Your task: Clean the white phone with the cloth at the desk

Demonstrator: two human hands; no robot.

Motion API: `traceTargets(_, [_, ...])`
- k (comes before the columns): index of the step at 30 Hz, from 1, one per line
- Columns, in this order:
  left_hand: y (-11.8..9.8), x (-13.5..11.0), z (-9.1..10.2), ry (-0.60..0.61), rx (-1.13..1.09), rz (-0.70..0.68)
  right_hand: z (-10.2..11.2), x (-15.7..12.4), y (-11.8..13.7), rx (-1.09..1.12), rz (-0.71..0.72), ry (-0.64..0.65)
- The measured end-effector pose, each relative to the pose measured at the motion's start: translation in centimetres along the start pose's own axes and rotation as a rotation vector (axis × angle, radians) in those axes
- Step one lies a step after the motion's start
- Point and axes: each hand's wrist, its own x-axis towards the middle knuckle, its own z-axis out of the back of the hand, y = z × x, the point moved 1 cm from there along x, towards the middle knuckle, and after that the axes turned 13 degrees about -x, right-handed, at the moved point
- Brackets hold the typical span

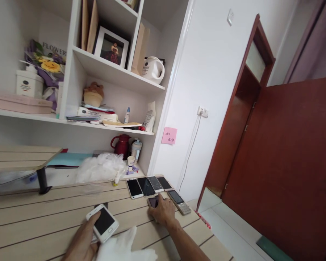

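My left hand (pixel 83 237) grips a white smartphone (pixel 105 222) with a dark screen, its thumb over the phone's left edge. A dark edge of something shows behind that phone's top. Below it lies a crumpled white cloth or tissue (pixel 126 247). My right hand (pixel 164 211) is curled over a dark smartphone (pixel 153 202) at the table, covering much of it. Just beyond are several smartphones in a row, among them a white-framed one (pixel 135 188) and one with a cracked-looking screen (pixel 155 183). A gold keypad phone (pixel 179 202) sits right of my right hand.
The slatted wooden table (pixel 29 221) meets a white shelf unit (pixel 119 78). At the back are crumpled clear plastic (pixel 101 167), a red jug (pixel 121 145), a light-blue bottle (pixel 136 149) and a small cup (pixel 130 160). A raised stand (pixel 19 157) occupies the left.
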Motion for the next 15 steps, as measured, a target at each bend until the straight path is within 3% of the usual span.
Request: traceTargets(15, [0.1, -0.4, 0.2, 0.000, 0.004, -0.008, 0.4, -0.8, 0.8, 0.095, -0.008, 0.026])
